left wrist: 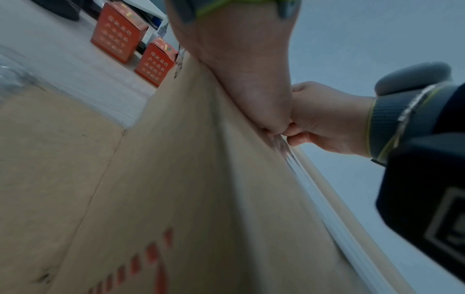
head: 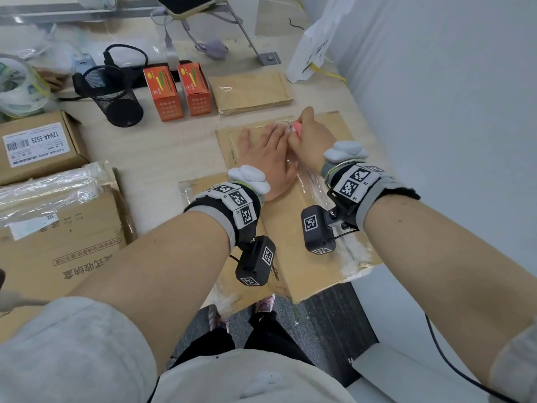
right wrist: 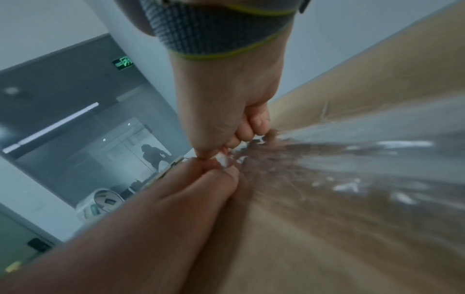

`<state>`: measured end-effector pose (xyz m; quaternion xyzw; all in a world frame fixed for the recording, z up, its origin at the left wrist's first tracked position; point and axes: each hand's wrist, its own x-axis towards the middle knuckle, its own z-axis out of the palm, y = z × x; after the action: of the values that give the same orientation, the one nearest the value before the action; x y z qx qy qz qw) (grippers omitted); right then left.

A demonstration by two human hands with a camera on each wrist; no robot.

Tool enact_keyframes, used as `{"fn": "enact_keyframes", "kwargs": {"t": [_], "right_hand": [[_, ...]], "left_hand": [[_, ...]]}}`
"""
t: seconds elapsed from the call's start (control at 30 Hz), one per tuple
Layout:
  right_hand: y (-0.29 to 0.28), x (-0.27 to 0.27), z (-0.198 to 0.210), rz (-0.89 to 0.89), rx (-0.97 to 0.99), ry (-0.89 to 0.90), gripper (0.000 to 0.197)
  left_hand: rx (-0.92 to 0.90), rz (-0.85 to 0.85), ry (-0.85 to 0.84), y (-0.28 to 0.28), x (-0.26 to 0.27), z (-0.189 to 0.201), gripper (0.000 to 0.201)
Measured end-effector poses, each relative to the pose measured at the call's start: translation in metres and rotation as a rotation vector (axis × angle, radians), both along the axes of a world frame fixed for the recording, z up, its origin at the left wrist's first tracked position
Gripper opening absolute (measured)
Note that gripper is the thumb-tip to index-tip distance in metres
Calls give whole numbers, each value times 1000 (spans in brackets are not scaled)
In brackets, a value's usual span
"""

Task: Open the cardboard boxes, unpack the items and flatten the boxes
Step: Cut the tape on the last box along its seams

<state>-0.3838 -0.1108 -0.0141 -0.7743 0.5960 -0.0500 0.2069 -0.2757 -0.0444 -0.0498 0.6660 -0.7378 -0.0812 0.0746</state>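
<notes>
Cardboard box (head: 290,205), taped with clear tape (head: 312,181), is laid flat at the counter (head: 162,152) edge. It is pressed by the left hand (head: 267,161), fingers straight. A pink cutter (head: 297,128) is gripped in the right hand (head: 311,141).

Both forearms extend forward, wrists banded. Left hand (head: 268,158) lies palm-down, fingers straight and spread, pressing flat. Right hand (head: 309,141) sits just beside it, touching its fingers, curled into a closed grip around a small pink object (head: 297,128).
</notes>
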Motion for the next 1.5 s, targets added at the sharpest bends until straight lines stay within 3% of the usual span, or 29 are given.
{"fn": "enact_keyframes", "kwargs": {"t": [0.33,0.47,0.73,1.5], "right_hand": [[8,-4,-2,22,22,81,22],[15,-8,0,27,53,76,36],[20,-4,-2,-8,10,41,29],[32,-16,3,-16,90,62,27]], "left_hand": [[11,-7,-20,0,1,2,71],[21,-12,-42,0,0,3,67],[56,-18,-71,6,-6,9,59],[79,-5,-101,11,-12,4,60]]}}
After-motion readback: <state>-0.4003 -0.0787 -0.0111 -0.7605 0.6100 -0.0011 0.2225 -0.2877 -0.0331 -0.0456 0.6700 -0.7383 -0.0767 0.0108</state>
